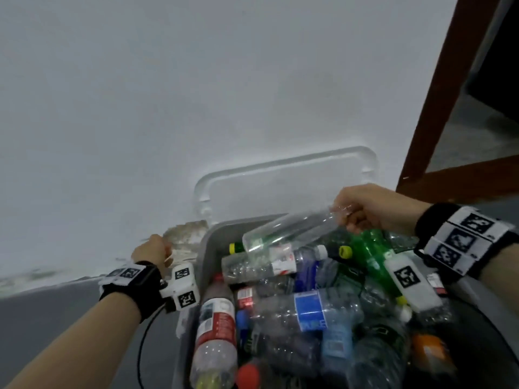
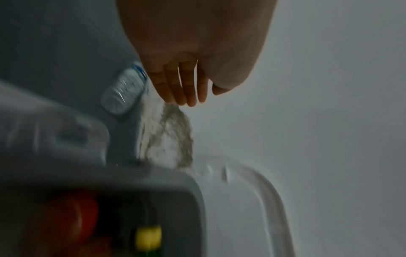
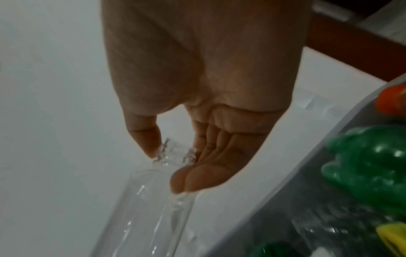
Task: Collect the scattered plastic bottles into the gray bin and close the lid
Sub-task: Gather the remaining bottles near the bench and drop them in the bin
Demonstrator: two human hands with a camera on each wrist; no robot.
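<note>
**Bin nearly full, one bottle in hand, one on the floor**

Nearest to the head camera: packed bottles [image 1: 309, 310] inside the gray bin [image 1: 206, 248], many clear ones, a green one [image 1: 368, 248], one with a red label [image 1: 216, 321].

Starting from the right hand [image 1: 356, 209]: pinching the open neck of a clear bottle [image 1: 292, 228] between thumb and curled fingers [image 3: 197, 180], no cap seen. Held over the bin's far edge, tilted, its base pointing left above the heap, not yet let go.

Then the left hand [image 1: 153, 249]: outside the bin's left wall, fingers [image 2: 186, 87] straight and close together, pointing down, holding nothing. Just beside the fingertips in the left wrist view, a small clear bottle [image 2: 125, 90] lying on the floor against the wall. Probably the next one to pick, but only a guess.

Further out: the white lid [image 1: 283, 186] standing open, leaning at the pale wall [image 1: 196, 80] behind the bin. At the right, a brown wooden frame [image 1: 438, 108].

Progress, as judged: most of the collecting done. Left to do: drop the held bottle, take the one on the floor, close the lid. With the heap this high, maybe some pressing needed before closing. Other bottles outside the views cannot be excluded.
</note>
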